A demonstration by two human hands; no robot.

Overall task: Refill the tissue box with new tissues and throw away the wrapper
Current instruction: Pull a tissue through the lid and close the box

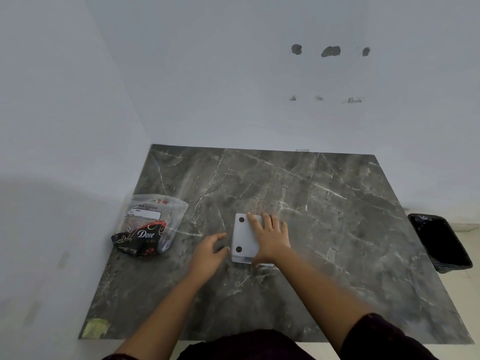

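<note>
**Box under right palm, tissue pack off to the left**

Flat pale-grey rectangular tissue box (244, 236) w/ two dark round studs along its left edge: lies mid-table on dark grey marble-patterned tabletop (337, 216), long axis running near-to-far. Right hand (270, 239) flat on top of it, fingers spread wide & pointing away, thumb hooked at near edge; pressing, not gripping. Left hand (209, 252) just beside box's left edge, fingers loosely curled, holding nothing, thumb tip at or nearly at lower left corner; contact too blurred to call.

Key relation: clear plastic tissue pack w/ black-and-red printed wrapper (149, 226) sits well apart to the left, near wall corner, so left hand is the nearer one for it. Black-lined bin (439, 242) on floor past table's right edge, i.e. right-hand side.

Judgement: early stage; pack looks unopened, box lid likely to be opened first. Probably right steadies, left works the studded edge.
</note>
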